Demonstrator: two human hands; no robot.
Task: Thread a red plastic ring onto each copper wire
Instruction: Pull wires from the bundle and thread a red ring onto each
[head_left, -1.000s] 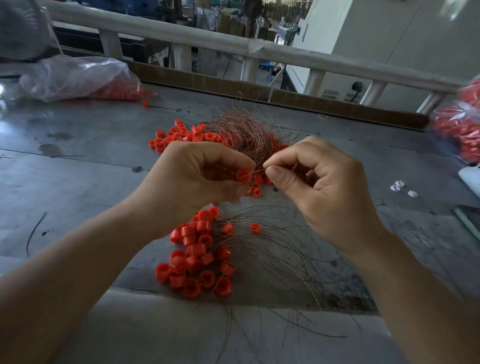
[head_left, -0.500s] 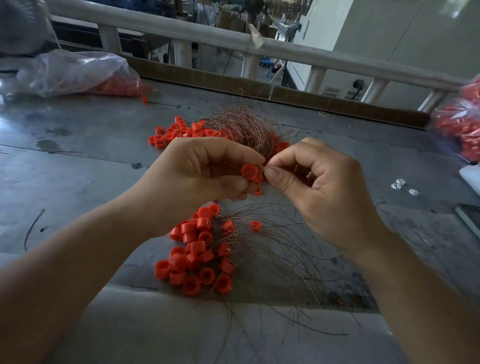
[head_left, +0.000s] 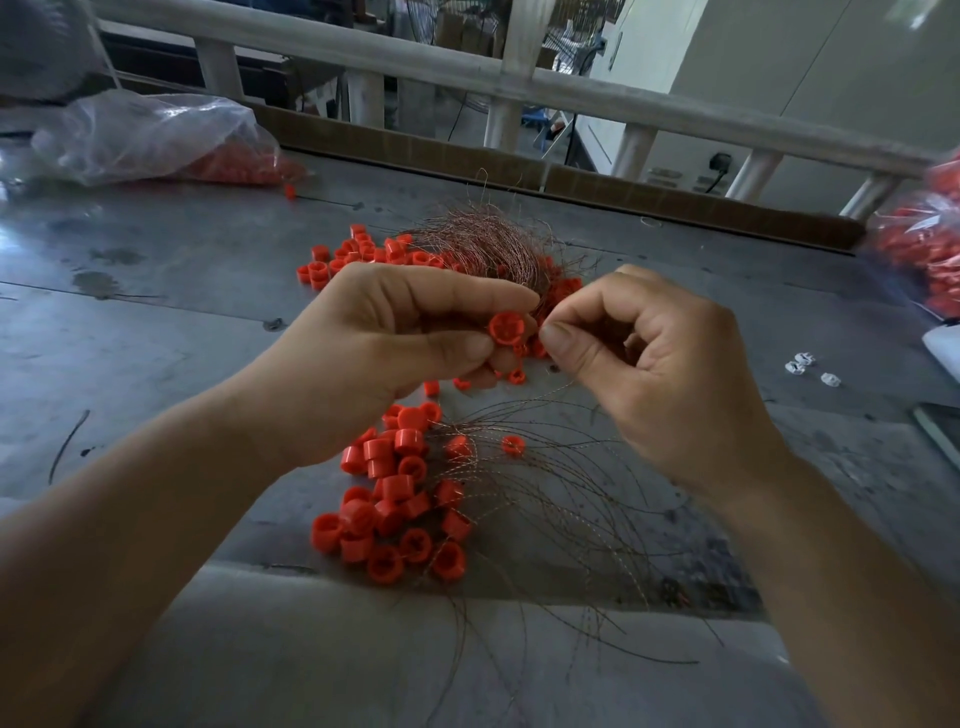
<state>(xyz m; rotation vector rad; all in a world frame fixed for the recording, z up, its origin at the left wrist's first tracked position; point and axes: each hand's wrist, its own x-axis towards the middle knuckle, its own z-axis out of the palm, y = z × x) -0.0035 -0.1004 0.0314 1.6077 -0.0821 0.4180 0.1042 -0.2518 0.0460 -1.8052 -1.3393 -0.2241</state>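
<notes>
My left hand (head_left: 384, 353) pinches a red plastic ring (head_left: 505, 329) between thumb and forefinger, its open face turned toward me. My right hand (head_left: 654, 364) pinches a thin copper wire (head_left: 543, 317) right beside the ring; the wire tip is too fine to tell whether it is inside. A tangled bundle of copper wires (head_left: 488, 244) lies behind my hands. Below them a pile of red rings (head_left: 395, 499) lies among fanned-out wires (head_left: 561, 499). More rings (head_left: 358, 254) are scattered at the back left.
The grey metal table (head_left: 156, 322) has a clear plastic bag of red rings (head_left: 156, 140) at the back left and another bag (head_left: 924, 244) at the right edge. Small white pieces (head_left: 810, 366) lie to the right. A white railing (head_left: 519, 78) runs behind.
The ring in my left hand has turned its open face toward me and sits closer to my right fingertips. Both hands stay at the same spot above the table.
</notes>
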